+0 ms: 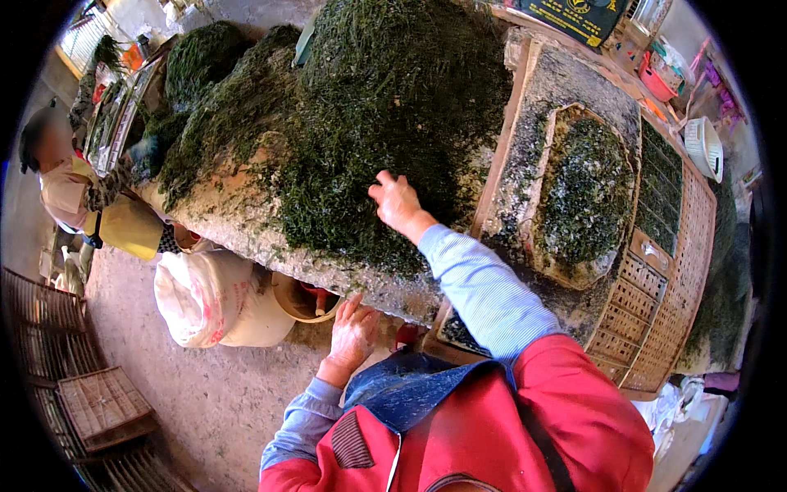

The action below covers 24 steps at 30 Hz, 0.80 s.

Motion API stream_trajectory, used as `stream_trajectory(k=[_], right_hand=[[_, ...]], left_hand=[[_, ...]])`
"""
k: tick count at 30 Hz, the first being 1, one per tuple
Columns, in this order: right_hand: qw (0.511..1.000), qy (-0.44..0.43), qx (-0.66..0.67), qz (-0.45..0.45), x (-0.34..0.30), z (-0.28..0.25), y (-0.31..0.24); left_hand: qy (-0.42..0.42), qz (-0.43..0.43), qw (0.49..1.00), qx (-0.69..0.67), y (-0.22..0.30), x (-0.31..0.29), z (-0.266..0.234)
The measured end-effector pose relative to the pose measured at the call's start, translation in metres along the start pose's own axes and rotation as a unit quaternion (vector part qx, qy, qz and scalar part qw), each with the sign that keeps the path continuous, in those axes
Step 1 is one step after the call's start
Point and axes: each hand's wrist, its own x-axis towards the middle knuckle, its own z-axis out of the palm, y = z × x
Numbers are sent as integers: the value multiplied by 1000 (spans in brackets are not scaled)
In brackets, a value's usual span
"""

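A big heap of dark green, stringy plants that look like seaweed (pixel 361 123) covers the stone-like worktable (pixel 225 217). My right hand (pixel 398 203) reaches over the near part of the heap, its thumb and fingers bent but apart, with nothing visible between them. My left hand (pixel 352 334) hovers by the table's near edge, palm turned partly up and fingers loosely spread, holding nothing. Right of the heap, a shallow tray with a pale rim (pixel 537 176) holds chopped green bits and rests on a wooden-framed board (pixel 582 78).
A white sack (pixel 193 299) and a tan bucket (pixel 287 299) stand below the table edge. Wooden lattice frames (pixel 684 262) lie at the right, near a white basket (pixel 703 148). Another person (pixel 90 193) works at the far left. A wooden stool (pixel 106 402) stands lower left.
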Motion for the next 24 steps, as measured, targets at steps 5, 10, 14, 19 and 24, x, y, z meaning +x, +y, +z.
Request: stream_trajectory(k=[5,10,14,19,24], right_hand=[[987,102,107,-69,13,-49,-12],[983,119,107,-85,3,-91,-24],[977,140,137,-82,8,-137,-36],[950,200,162,-177,-3,-183,-62],[922,266,140,-243,2,-245,-94]], left_hand=[[17,-49,999,-3,-27,-18,-12],[88,-83,992,-16,-40,19,-28],[145,-71,986,-46,-57,50,-41],[262,-72,940,-207,-60,133,-90],[220,-9,869,-443,-5,240,-172]])
